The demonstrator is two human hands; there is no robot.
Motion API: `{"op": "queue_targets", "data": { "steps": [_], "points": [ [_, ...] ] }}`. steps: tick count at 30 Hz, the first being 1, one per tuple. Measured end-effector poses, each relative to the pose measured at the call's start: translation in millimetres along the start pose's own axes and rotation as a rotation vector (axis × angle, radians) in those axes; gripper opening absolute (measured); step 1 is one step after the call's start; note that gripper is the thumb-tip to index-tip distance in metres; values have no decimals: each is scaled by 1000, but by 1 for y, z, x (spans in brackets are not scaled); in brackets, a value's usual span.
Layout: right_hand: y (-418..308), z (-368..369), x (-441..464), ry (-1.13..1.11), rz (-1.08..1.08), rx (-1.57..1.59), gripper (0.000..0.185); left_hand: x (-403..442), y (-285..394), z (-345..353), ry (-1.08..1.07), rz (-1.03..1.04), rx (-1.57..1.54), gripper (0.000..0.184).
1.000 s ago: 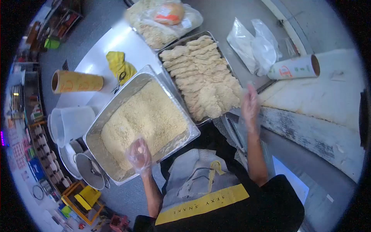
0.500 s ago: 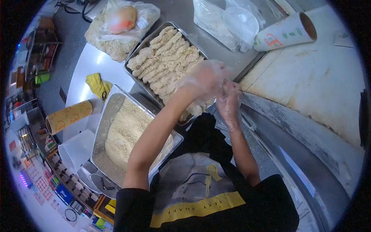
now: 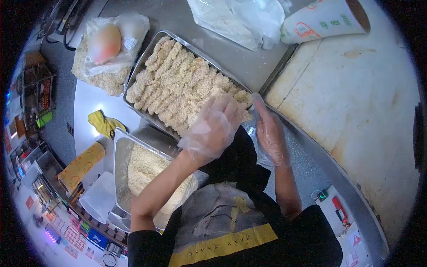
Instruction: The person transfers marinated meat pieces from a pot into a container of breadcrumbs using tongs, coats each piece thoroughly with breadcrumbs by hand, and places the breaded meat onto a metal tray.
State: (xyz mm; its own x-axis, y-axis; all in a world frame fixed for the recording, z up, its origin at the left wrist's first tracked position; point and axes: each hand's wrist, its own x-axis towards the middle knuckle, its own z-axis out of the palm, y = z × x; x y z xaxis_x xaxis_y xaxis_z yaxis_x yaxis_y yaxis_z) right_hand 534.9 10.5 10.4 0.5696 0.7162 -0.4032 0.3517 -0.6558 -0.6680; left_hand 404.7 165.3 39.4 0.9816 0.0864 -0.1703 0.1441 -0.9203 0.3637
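A metal tray (image 3: pixel 144 55) holds rows of crumb-coated pieces (image 3: pixel 178 80). My left hand (image 3: pixel 213 129), in a clear plastic glove, lies over the pieces at the tray's near right end, its fingers extended and touching them. Just right of that end is my right hand (image 3: pixel 271 133), also gloved, with fingers stretched out and their tips by the tray's corner. Nothing shows in its grasp. Below the tray, a deep metal pan (image 3: pixel 121 155) contains pale crumbs (image 3: pixel 144 167), partly hidden by my left forearm.
A bag of crumbs (image 3: pixel 100 73) lies beyond the tray's left side. A yellow cloth (image 3: pixel 103 123), a patterned roll (image 3: pixel 82 167) and a clear plastic container (image 3: pixel 98 196) are at the left. Plastic bags (image 3: pixel 240 20) and a white roll (image 3: pixel 322 23) are at the top right.
My left hand has moved from the crumb pan to the coated pieces. After meeting near the tray's end, my hands are apart. The view has shifted, bringing the tray closer.
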Motion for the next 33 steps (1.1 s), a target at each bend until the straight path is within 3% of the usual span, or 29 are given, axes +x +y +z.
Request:
{"op": "queue_targets", "data": {
  "steps": [1, 5, 10, 17, 19, 23, 33],
  "points": [
    [2, 1, 3, 26, -118, -15, 53, -4, 1, 5, 38, -18, -1, 43],
    [1, 1, 18, -190, 3, -199, 54, -9, 1, 15, 112, -35, -41, 57],
    [-11, 4, 32, -4, -232, 46, 52, -9, 3, 20, 77, -64, -53, 55],
    [-25, 3, 53, -162, -201, -147, 46, -10, 2, 20, 27, -60, -58, 46],
    [-24, 10, 55, -10, -328, -121, 42, -10, 3, 18, 45, -58, -40, 44],
    [-15, 13, 72, -125, -370, -132, 39, -10, 4, 19, 130, -74, -25, 37],
    [-23, 11, 86, -198, -410, -109, 38, -11, 7, 33, 105, -127, -57, 41]
  ]
}}
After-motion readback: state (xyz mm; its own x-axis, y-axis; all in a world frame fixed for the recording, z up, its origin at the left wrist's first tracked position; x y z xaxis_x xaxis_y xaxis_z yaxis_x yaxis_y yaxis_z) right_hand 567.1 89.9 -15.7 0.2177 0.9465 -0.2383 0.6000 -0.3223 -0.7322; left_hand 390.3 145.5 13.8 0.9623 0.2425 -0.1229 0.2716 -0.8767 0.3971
